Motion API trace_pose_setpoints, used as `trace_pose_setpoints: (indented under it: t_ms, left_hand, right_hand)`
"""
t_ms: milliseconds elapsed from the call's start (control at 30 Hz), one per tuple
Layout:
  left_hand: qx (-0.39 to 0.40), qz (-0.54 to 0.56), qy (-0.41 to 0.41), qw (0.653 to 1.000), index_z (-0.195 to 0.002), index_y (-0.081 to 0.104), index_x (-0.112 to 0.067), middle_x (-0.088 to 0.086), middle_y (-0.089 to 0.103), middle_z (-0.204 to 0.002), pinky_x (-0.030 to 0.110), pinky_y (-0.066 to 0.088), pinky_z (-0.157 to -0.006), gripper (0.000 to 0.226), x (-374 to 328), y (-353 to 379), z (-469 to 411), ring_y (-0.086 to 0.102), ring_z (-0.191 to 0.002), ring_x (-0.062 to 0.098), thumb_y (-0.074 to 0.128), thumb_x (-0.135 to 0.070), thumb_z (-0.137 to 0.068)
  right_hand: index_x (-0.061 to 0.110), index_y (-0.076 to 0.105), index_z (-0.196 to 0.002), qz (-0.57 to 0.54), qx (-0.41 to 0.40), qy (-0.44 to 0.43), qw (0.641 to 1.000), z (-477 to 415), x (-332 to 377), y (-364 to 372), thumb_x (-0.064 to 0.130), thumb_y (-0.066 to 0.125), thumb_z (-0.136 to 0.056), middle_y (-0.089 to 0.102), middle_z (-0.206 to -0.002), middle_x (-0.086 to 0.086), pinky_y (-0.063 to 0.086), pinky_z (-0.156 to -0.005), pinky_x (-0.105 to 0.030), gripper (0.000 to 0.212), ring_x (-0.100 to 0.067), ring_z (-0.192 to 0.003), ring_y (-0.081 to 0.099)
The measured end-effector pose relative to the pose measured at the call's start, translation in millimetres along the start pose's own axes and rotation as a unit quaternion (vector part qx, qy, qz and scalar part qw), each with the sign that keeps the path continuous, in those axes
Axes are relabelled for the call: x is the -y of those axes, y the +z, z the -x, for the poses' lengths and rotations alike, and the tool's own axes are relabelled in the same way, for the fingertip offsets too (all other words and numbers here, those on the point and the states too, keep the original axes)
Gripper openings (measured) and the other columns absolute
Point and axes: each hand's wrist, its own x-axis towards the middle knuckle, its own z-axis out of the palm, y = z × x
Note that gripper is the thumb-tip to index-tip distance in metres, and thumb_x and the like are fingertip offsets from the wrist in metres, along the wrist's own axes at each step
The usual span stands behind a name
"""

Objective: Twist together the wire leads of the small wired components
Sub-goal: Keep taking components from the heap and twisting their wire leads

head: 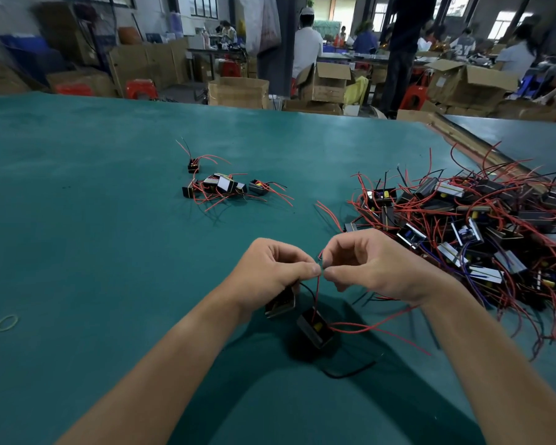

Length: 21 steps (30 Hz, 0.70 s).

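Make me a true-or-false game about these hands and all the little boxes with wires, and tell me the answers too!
1. The left hand and the right hand both pinch a red wire. True.
2. The big pile of wired components lies on the person's left. False: it lies on the right.
3. A rubber band lies on the table, far to the left. True.
4. The table top is red. False: it is green.
5. The small group of components touches the big pile. False: bare table lies between them.
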Motion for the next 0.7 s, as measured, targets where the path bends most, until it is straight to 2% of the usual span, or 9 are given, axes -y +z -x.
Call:
trace_pose_setpoints:
  t_ms: [133,233,300,400,600,700]
  left_hand:
    - [0.025,0.048,-0.029,0.998,-0.061,0.074,-0.017,0.000,0.056,-0.052,0.021,0.040,-0.051,0.019,0.0,-2.8,-0.5,0.049,-0.046,0.010,0.075,-0.007,-0.078]
    - [0.043,0.074,-0.051,0.995,-0.062,0.074,-0.015,0.000,0.055,-0.054,0.024,0.039,-0.054,0.006,-1.4,-3.1,0.7,0.049,-0.048,0.011,0.077,-0.017,-0.067]
    - [0.043,0.083,-0.063,0.994,-0.062,0.073,-0.014,0.001,0.055,-0.053,0.024,0.038,-0.054,0.006,-1.9,-3.2,0.6,0.048,-0.048,0.012,0.075,-0.020,-0.064]
    - [0.051,0.087,-0.075,0.992,-0.061,0.074,-0.013,0.003,0.055,-0.055,0.024,0.038,-0.053,0.005,-2.7,-3.5,0.8,0.049,-0.049,0.013,0.076,-0.016,-0.065]
    - [0.066,0.084,-0.090,0.990,-0.062,0.074,-0.013,0.001,0.053,-0.053,0.022,0.040,-0.054,0.022,-1.9,-4.1,0.6,0.049,-0.049,0.011,0.068,-0.005,-0.081]
    - [0.072,0.079,-0.084,0.991,-0.063,0.074,-0.012,0.000,0.055,-0.053,0.023,0.039,-0.054,0.021,-2.3,-3.3,1.3,0.049,-0.048,0.010,0.068,-0.004,-0.081]
  right_hand:
    - [0.010,0.065,-0.084,0.014,-0.037,-0.056,0.998,-2.8,-3.3,-1.8,-0.008,0.070,-0.082,0.064,-0.071,-0.010,0.050,-0.062,-0.028,0.019,-0.023,-0.065,0.057]
    - [0.014,0.070,-0.080,0.026,-0.043,-0.083,0.995,-3.0,-4.0,-1.7,-0.005,0.074,-0.080,0.066,-0.068,-0.003,0.049,-0.061,-0.022,0.020,-0.015,-0.063,0.058]
    - [0.016,0.072,-0.079,0.045,-0.045,-0.096,0.993,-2.8,-4.1,-2.8,-0.003,0.076,-0.079,0.068,-0.068,-0.002,0.049,-0.062,-0.020,0.020,-0.010,-0.063,0.059]
    - [0.018,0.074,-0.077,0.085,-0.050,-0.102,0.990,-2.9,-4.5,-4.1,0.004,0.079,-0.079,0.072,-0.074,-0.009,0.050,-0.066,-0.027,0.015,-0.011,-0.066,0.062]
    - [0.024,0.076,-0.079,0.106,-0.046,-0.100,0.988,-2.0,-5.1,-4.7,0.017,0.080,-0.076,0.074,-0.076,-0.008,0.053,-0.066,-0.042,0.008,-0.014,-0.069,0.064]
    - [0.021,0.075,-0.078,0.103,-0.040,-0.097,0.989,-1.0,-3.2,-4.3,0.017,0.078,-0.078,0.072,-0.074,-0.010,0.050,-0.062,-0.042,0.005,-0.014,-0.067,0.060]
